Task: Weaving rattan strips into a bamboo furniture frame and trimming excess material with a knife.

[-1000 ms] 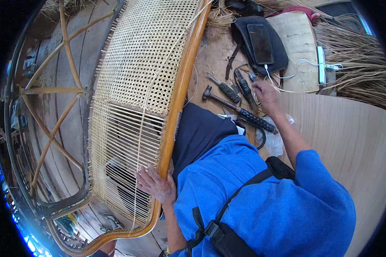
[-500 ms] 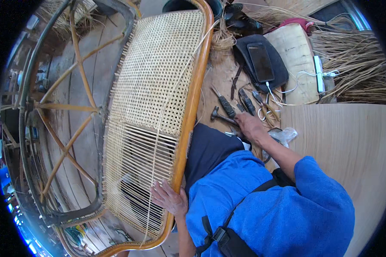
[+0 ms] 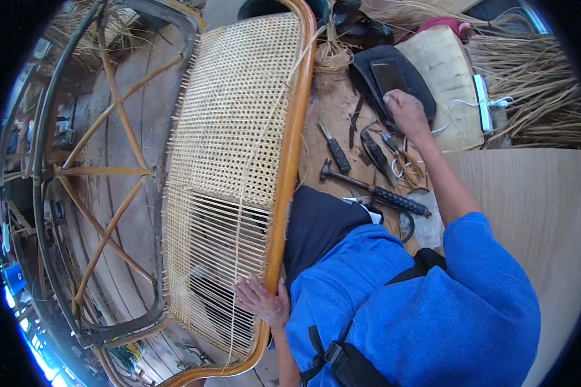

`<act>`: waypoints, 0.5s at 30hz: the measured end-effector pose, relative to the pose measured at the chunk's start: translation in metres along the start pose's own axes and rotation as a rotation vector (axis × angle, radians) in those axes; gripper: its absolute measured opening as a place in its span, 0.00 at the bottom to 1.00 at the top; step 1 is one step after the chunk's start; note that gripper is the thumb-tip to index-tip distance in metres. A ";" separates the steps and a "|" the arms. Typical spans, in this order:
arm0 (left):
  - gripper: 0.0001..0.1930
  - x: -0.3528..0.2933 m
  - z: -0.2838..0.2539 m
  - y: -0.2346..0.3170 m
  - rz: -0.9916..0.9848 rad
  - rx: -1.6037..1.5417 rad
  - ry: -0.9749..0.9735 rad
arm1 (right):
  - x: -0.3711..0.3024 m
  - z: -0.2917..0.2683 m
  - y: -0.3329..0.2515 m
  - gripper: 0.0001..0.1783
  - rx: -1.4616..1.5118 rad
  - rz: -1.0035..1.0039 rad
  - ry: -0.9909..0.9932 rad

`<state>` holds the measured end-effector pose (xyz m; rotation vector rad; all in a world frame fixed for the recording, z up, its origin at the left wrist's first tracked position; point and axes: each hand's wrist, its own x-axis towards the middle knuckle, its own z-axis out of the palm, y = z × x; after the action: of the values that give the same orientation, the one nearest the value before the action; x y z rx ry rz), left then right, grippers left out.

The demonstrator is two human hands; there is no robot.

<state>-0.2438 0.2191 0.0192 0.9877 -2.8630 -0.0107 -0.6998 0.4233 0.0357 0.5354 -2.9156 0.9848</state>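
L hand [image 3: 263, 303] lies on lower R part of cane panel [image 3: 232, 116], back of hand up. Fingers extended, slightly apart, pointing up-left over the open strands [image 3: 229, 226]; thumb out to the side, near the orange-brown wood rail [image 3: 276, 238]. Palm side hidden, so can't tell if it presses or pins anything; no closed grip visible. Loose cane strand [image 3: 239, 226] runs lengthwise down the panel & passes by the fingertips. L forearm [image 3: 286, 355] comes up from lower edge, just R of the rail.

Panel = on person's L, long side next to dark trousers [image 3: 319, 219]; upper part closely woven w/ small holes, lower part mostly parallel strands w/ gaps.

R hand [image 3: 408, 113] up & away from panel, over lower end of phone [image 3: 387, 72] on black pad [image 3: 363, 64]. Fingers curled in, loose fist, knuckles up; can't tell if it's holding smth or touching the phone. R forearm [image 3: 445, 168] slants up-left from the bent elbow at blue sleeve [image 3: 468, 226].

Btwn panel & R forearm: hammer [image 3: 376, 191], head toward panel; spiked tool [image 3: 335, 149] w/ dark wrapped handle; black-handled tool [image 3: 379, 155]; pliers [image 3: 410, 164]. Clear plastic bag [image 3: 427, 226] near hammer's handle end.
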 end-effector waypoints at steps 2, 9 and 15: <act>0.42 0.003 -0.005 0.000 0.001 0.001 -0.023 | -0.007 -0.012 0.018 0.13 -0.017 0.022 -0.004; 0.40 0.008 -0.011 0.000 0.041 -0.007 0.097 | -0.074 -0.035 0.094 0.13 -0.126 0.209 -0.211; 0.37 0.007 -0.014 0.000 0.069 0.013 0.079 | -0.114 -0.061 0.085 0.13 -0.232 0.302 -0.567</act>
<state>-0.2480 0.2148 0.0339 0.8712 -2.8264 0.0522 -0.6258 0.5585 0.0210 0.4239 -3.6391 0.5582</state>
